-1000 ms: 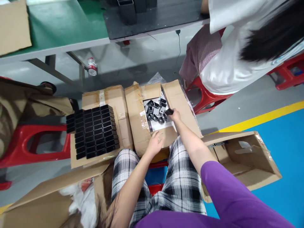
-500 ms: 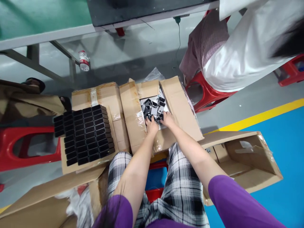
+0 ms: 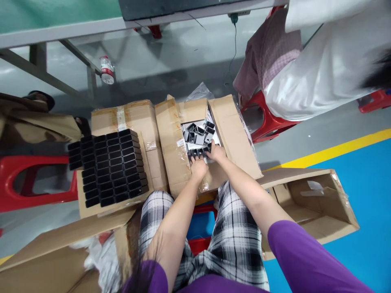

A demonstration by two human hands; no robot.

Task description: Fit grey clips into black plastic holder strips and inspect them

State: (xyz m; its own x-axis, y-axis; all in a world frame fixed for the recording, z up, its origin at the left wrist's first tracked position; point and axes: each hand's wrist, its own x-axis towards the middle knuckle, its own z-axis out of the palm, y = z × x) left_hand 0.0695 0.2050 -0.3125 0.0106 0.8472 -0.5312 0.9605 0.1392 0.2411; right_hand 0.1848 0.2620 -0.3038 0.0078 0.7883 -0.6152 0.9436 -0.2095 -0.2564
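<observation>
In the head view, black rectangular hollow pieces (image 3: 200, 139) lie jumbled inside an opened cardboard box (image 3: 169, 136) before me. Several of them stand side by side in a short row (image 3: 197, 153) along its near side. My left hand (image 3: 199, 167) rests against the near edge of this row, fingers outstretched and touching it. At the row's right end, my right hand (image 3: 218, 153) closes its fingers on a black piece, partly hidden by the hand. Left of the box, a block of stacked black pieces (image 3: 111, 167) sits in neat rows on cardboard.
An empty-looking cardboard carton (image 3: 324, 203) lies to my right. Another carton (image 3: 45, 260), with white plastic in it, stands at lower left. A co-worker in a white top (image 3: 320, 77) sits at upper right on a red stool (image 3: 262, 118). A bottle (image 3: 106, 71) stands beyond the boxes.
Loose pieces near my hands are now lined up in a row at the box's near side. My left hand has drawn slightly back towards me; the right stays close to its place.
</observation>
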